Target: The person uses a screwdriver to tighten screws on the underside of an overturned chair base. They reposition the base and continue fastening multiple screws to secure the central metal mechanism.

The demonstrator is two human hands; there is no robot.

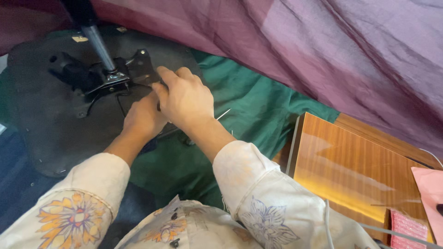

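An upturned office chair seat (41, 120) lies in front of me, its black underside up, with a metal tilt mechanism (108, 76) and a grey gas-lift column (98, 41) rising from it. My right hand (182, 99) is closed around a dark tool handle at the right edge of the mechanism plate. My left hand (143, 117) sits just beneath it, partly hidden by the right hand, pressing on the seat near the plate. What the left fingers hold cannot be seen.
Green cloth (249, 103) lies under and to the right of the seat. Purple fabric (332, 50) drapes across the top. A glossy wooden table top (350, 166) stands at the right, with a pink sponge (408, 228), pink paper (429, 184) and a white cable (328, 226).
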